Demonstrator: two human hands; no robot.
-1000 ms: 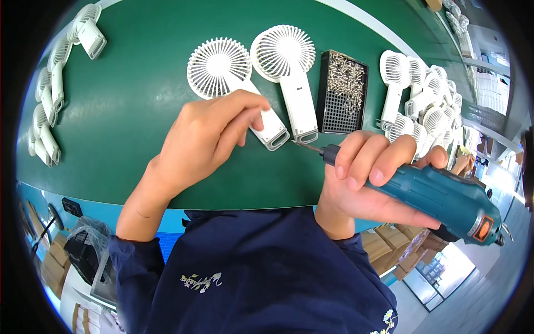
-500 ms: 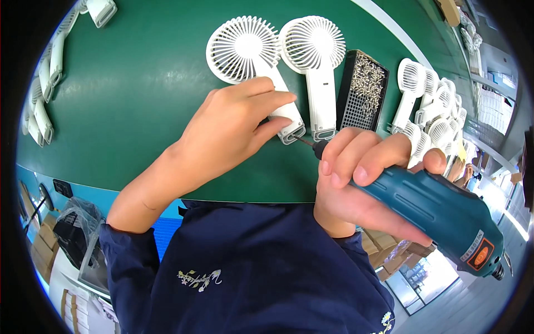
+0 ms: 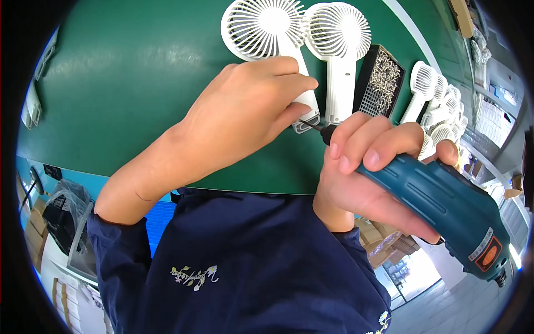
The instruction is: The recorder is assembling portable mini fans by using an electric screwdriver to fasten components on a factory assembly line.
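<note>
A white handheld fan (image 3: 272, 25) lies on the green table, its round grille pointing away from me. My left hand (image 3: 245, 106) is closed over its handle, thumb and fingers pinching near the base. My right hand (image 3: 370, 161) is wrapped round a teal electric screwdriver (image 3: 434, 200). The thin bit reaches the end of the held fan's handle, by a small loop there; the exact contact is too small to tell. Just to the right, a second white fan (image 3: 340, 83) lies with its grille against the first one.
A black tray (image 3: 368, 101) full of small silvery screws sits right of the second fan. Beyond it, several white fans (image 3: 423, 80) are heaped along the table's right side. More white parts (image 3: 31, 106) lie at the far left. The table's near edge runs against my body.
The whole view has shifted, so the fans and tray appear higher and further right. Both hands keep their grips, and the bit stays at the fan's handle end.
</note>
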